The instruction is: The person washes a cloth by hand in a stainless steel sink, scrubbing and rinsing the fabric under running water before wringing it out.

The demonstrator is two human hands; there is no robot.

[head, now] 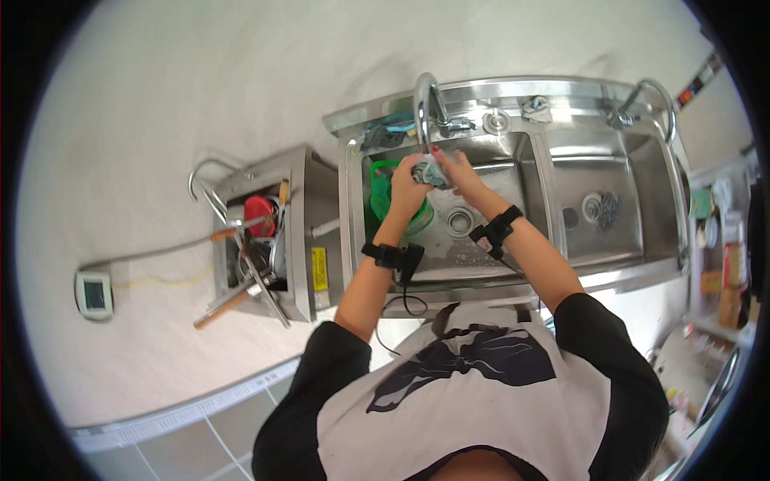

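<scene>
Under the curved chrome faucet, a bunched grey-green cloth is between my two hands above the left basin of a stainless steel sink. My left hand grips it from the left. On its other side, my right hand presses its fingers around it; they are slightly blurred. A green plastic basket stands in the basin below my left hand, partly hidden by it. The round drain lies below and between my wrists, with drops and suds on the metal nearby.
The right basin holds a dark scrubber beside its drain. Dark cloth and a crumpled rag lie on the back ledge. At left, a smaller sink holds a red bowl and long-handled tools sticking out. Cables hang from my wristbands.
</scene>
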